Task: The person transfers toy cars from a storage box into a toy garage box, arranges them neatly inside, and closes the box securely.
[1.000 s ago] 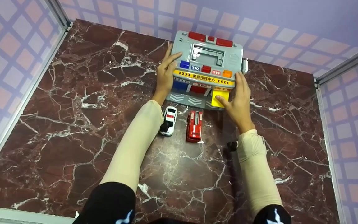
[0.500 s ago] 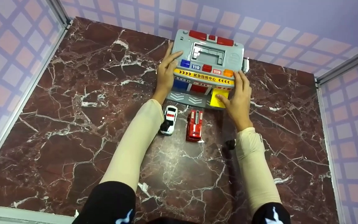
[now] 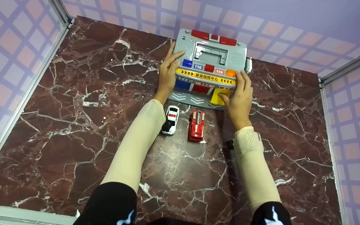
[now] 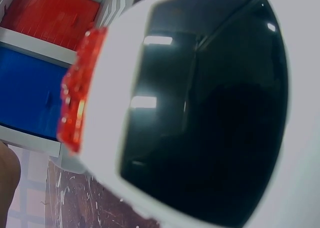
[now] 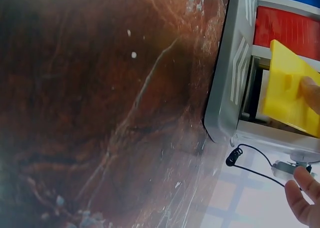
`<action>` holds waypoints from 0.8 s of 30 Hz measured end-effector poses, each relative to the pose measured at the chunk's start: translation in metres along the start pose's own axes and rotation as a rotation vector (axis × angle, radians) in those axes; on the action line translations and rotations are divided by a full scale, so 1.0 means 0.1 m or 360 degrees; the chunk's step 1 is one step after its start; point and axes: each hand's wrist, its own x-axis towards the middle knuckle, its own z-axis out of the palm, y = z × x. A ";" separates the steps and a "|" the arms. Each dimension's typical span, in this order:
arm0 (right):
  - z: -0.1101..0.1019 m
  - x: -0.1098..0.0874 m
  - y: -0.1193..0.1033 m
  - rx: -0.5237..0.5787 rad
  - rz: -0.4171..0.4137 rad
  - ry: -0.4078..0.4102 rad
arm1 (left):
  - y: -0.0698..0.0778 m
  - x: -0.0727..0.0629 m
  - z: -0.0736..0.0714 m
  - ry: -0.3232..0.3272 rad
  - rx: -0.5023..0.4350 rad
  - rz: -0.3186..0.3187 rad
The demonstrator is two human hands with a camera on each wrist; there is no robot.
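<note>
A grey toy emergency station point(image 3: 209, 76) stands near the back wall, with a blue door point(image 3: 183, 84), a red door point(image 3: 200, 88) and a yellow door point(image 3: 220, 96). My left hand point(image 3: 168, 75) rests along its left side, fingers extended, one reaching onto the roof. On the right, my right hand point(image 3: 240, 98) lays its fingers against the station's side while its thumb presses the yellow door. That door tilts outward, partly raised; something pale shows behind it in the right wrist view. A white toy car point(image 3: 171, 120) and a red toy fire truck point(image 3: 196, 126) sit in front.
Brown marble-patterned floor point(image 3: 83, 150) spreads all round, bounded by a purple checked wall point(image 3: 261, 28) and side panels. A grey piece with a dark cord point(image 5: 282, 170) hangs at the station's right side. The white car nearly fills the left wrist view.
The yellow door has swung inward a little under my right thumb. My right hand and forearm have shifted slightly left. My left hand and both vehicles stay in place.
</note>
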 end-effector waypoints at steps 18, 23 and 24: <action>0.09 0.01 -0.06 -0.0065 0.0052 0.0130 | 0.00 -0.01 0.00 -0.0016 -0.0040 0.0010; 0.12 0.01 -0.04 -0.0088 0.0022 0.0163 | 0.00 0.00 0.00 -0.0020 -0.0033 -0.0010; 0.12 0.01 -0.04 -0.0089 0.0017 0.0166 | 0.00 0.00 0.00 -0.0022 -0.0033 -0.0009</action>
